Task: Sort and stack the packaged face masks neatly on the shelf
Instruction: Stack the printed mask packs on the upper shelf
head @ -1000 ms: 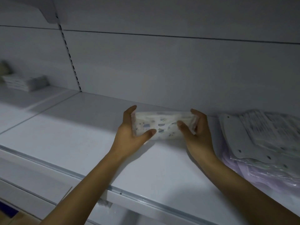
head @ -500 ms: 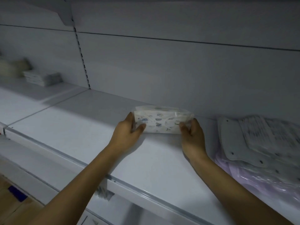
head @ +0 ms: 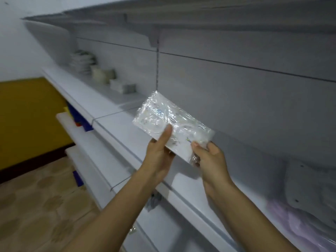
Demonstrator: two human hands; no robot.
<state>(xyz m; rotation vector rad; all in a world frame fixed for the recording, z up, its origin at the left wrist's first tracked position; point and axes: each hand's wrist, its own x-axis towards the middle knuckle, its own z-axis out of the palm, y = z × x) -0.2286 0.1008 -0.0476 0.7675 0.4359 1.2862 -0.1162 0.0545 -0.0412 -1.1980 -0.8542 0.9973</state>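
Grips the mask pack (head: pixel 169 117) two-handed: left hand (head: pixel 158 157) under its middle with thumb on top, right hand (head: pixel 211 157) pinching the near corner. Holds it tilted in the air above the shelf (head: pixel 116 124), near the front edge. Risks a slip on glossy film, dropping past that edge to the floor (head: pixel 36 206).

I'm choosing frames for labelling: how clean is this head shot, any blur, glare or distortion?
Head view: dim, flat light; motion blur smears the shelf and the far stacks; glare on the pack hides most of its print; the wide-angle lens slants the shelf lines; the left hand and right hand holding it are fairly sharp; the masks at right are soft.
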